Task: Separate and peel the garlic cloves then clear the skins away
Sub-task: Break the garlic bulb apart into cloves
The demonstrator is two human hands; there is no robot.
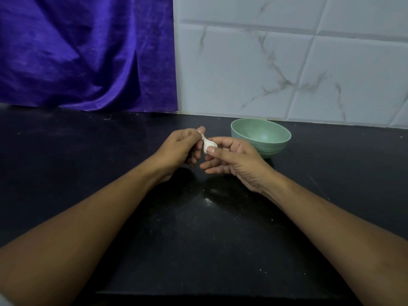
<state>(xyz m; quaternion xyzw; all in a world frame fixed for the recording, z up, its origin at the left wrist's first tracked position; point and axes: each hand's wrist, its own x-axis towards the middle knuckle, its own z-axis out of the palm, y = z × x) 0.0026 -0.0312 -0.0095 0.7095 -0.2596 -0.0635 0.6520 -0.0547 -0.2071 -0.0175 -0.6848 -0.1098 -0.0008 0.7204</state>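
I hold a small white garlic piece [209, 145] up over the black counter [88, 173], between both my hands; my left hand [182, 149] pinches the papery tip at its top between thumb and forefinger, the other fingers curled under; my right hand [235, 161] grips the body of the garlic, thumb pressed on its near side and forefinger round the far side, the lower fingers lying looser beneath. Whether it is a whole bulb or a single clove I cannot tell. A pale green bowl [262, 149] stands on the counter just beyond my right hand, near the white marble-veined tiled wall [287, 62]; a purple cloth [88, 51] hangs at the back left.
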